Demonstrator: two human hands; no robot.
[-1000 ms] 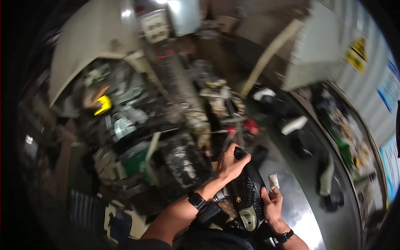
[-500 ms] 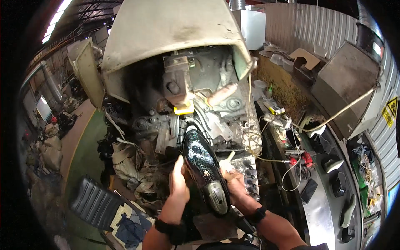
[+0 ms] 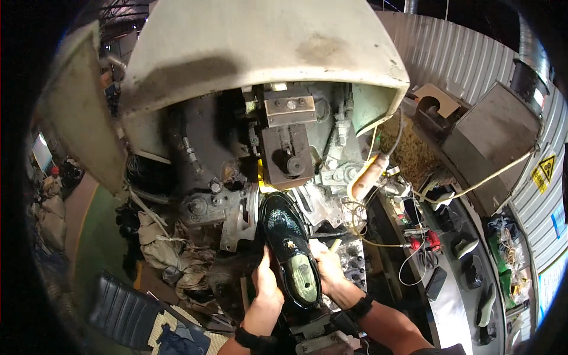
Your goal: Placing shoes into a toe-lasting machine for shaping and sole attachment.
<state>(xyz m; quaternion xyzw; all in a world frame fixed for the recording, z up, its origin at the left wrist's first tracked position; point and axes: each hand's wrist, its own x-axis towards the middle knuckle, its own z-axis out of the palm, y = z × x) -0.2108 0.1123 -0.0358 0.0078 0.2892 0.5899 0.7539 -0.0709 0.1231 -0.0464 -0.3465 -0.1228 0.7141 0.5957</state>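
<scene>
A glossy black shoe (image 3: pixel 283 228) with a scaly texture on its vamp is between my two hands, its toe pointing away into the machine's jaws. A pale green last (image 3: pixel 303 279) with a dark hole fills the shoe's opening. My left hand (image 3: pixel 267 283) grips the left side of the shoe near the heel, its thumb along the edge. On the other side, my right hand (image 3: pixel 329 269) holds it, the fingers partly hidden beneath. A short pale stick (image 3: pixel 335 244) shows beside the right hand; whether that hand holds it I cannot tell. Metal plates (image 3: pixel 239 222) flank the toe.
A dark metal block (image 3: pixel 288 157) hangs above the toe, under a large cream hood (image 3: pixel 266 47). A lamp-like cylinder (image 3: pixel 368 177) is at the right. Farther right, a bench bears a phone (image 3: pixel 436 283), a red tool (image 3: pixel 429 241) and several shoes. A black chair (image 3: pixel 124 309) stands at lower left.
My view has shifted, showing more of the machine's inside. The shoe has tilted so its opening and last face me more, and its toe sits at the plates. Both hands still hold it.
</scene>
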